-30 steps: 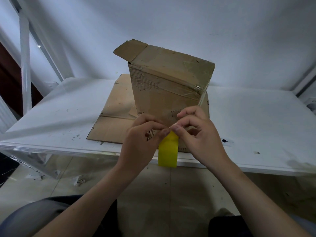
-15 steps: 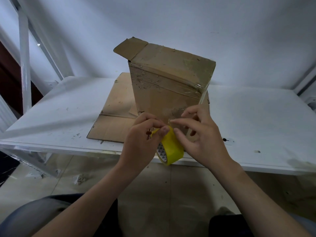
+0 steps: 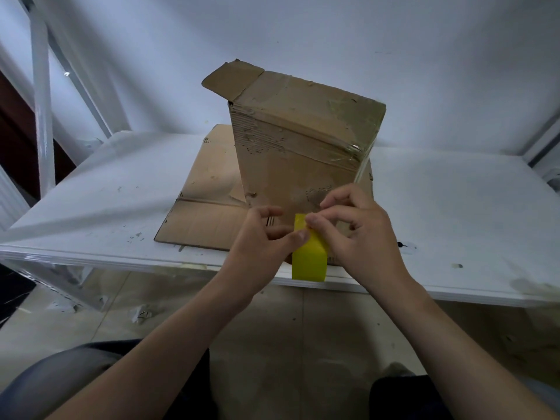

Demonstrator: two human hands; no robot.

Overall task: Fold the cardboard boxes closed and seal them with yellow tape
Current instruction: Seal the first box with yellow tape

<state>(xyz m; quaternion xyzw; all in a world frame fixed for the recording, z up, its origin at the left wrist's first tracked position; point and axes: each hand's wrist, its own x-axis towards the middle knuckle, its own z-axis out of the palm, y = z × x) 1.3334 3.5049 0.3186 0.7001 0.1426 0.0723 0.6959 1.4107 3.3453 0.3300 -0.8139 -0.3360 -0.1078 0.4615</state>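
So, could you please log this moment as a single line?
left hand: holds yellow tape | right hand: pinches its end | cardboard box: stands on flat cardboard, top flap open

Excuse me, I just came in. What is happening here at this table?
A person is getting yellow tape ready to seal a cardboard box. The left hand grips the roll in front of the box, and the right hand pinches its top edge with the fingers, probably to find the free end. The box stands on a flat cardboard sheet on the white table. One flap sticks out at its top, and no yellow tape shows on the box.
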